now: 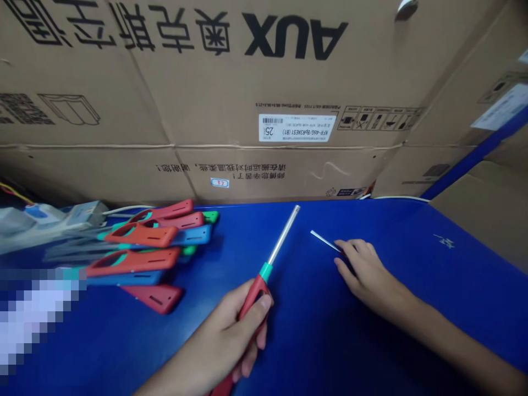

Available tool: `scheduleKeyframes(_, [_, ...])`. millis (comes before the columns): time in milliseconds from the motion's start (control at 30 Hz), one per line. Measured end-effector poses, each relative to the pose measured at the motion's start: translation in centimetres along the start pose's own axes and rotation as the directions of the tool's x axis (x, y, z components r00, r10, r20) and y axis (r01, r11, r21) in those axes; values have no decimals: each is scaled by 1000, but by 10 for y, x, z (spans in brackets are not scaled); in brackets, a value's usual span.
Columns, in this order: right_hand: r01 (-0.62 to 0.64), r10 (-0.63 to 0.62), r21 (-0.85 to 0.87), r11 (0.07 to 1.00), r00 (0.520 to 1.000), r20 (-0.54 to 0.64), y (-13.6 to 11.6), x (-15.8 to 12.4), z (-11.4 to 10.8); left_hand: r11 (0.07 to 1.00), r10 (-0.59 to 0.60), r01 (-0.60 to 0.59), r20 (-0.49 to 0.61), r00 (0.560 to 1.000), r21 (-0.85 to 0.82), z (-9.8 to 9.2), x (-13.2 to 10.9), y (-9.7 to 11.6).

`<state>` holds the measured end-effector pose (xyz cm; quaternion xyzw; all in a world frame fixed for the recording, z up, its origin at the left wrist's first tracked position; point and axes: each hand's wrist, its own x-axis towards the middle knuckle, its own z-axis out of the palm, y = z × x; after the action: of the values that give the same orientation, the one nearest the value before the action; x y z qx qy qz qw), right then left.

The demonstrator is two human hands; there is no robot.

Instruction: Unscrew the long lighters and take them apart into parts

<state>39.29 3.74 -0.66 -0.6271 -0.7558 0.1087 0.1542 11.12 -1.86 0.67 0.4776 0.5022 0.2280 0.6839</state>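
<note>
My left hand (243, 330) is wrapped round the red handle of a long-necked lighter (266, 272). Its teal collar and silver tube point up and to the right, the tube's tip standing free. To the right, my right hand (363, 267) pinches one end of a thin, whitish strip (324, 240) between thumb and fingers. The strip's other end points up-left, towards the lighter's tube, with a gap between them. On the left lies a pile of similar lighters (140, 261) with red, orange, blue and green handles.
A blue table (309, 341) lies beneath both hands. Printed cardboard (223, 121) stands along its back edge, and more cardboard (487, 203) is at the right. Power strips (82, 214) with cables sit at the back left. A pixelated patch covers the left edge.
</note>
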Motion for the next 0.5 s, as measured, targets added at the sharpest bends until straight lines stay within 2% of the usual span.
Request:
scheduleKeyframes(33, [33, -33, -12, 999, 999, -1, -4, -1, -2, 999, 6, -6, -8, 1000, 54, 2, -1, -1])
scheduleKeyframes(100, [122, -125, -36, 992, 988, -92, -19, -5, -11, 979, 18, -9, -41, 999, 205, 6, -5, -1])
scheduleKeyframes(133, [204, -213, -68, 977, 962, -172, -29, -10, -18, 950, 34, -10, -71, 997, 312, 7, -7, 0])
scheduleKeyframes(167, [307, -327, -115, 945, 910, -253, -40, -14, -25, 902, 64, -13, -104, 993, 432, 8, -9, 1])
scheduleKeyframes(200, [430, -453, -143, 891, 851, -265, -51, -19, -31, 833, 96, -20, -108, 990, 553, 9, -11, 2])
scheduleKeyframes(233, [555, -575, -148, 818, 791, -210, -63, -23, -37, 747, 117, -34, -80, 990, 664, 10, -13, 4])
scheduleKeyframes(267, [668, -683, -147, 729, 722, -107, -73, -25, -41, 647, 127, -55, -37, 991, 761, 11, -14, 5])
scheduleKeyframes(300, [725, -731, -130, 676, 683, 10, -83, -24, -44, 540, 133, -75, 3, 991, 838, 11, -16, 6])
scheduleKeyframes(367, [736, -688, -61, 675, 656, 311, -99, -17, -47, 355, 142, -91, 43, 989, 931, 13, -19, 7])
scheduleKeyframes(400, [713, -621, -9, 701, 616, 485, -105, -11, -49, 286, 162, -86, 40, 986, 954, 13, -20, 7])
scheduleKeyframes(433, [670, -544, 54, 741, 550, 634, -109, -4, -50, 243, 192, -79, 32, 981, 967, 13, -22, 7])
scheduleKeyframes(500, [592, -460, 140, 793, 433, 776, -113, 7, -53, 226, 211, -94, 46, 976, 970, 13, -26, 8])
